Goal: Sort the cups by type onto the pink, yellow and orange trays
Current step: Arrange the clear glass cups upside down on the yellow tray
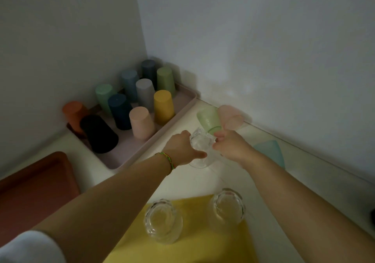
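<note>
I am gripping a clear glass (200, 142) with both hands — left hand (182, 147) and right hand (233, 148) curling round its sides — between the pink tray (125, 154) and yellow tray (203, 242).

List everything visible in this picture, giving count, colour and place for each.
pink tray: one, pale pink, back left in the corner
opaque cups: ten, mixed colours, upside down on the pink tray
orange tray: one, reddish orange, near left
yellow tray: one, yellow, nearest, centre
clear glasses: two, colourless, on the yellow tray
held glass: one, colourless, between both hands
translucent cups: three, green, pink, blue, beside the right wall
left hand: one, gripping the held glass, bracelet on wrist
right hand: one, gripping the held glass
</note>
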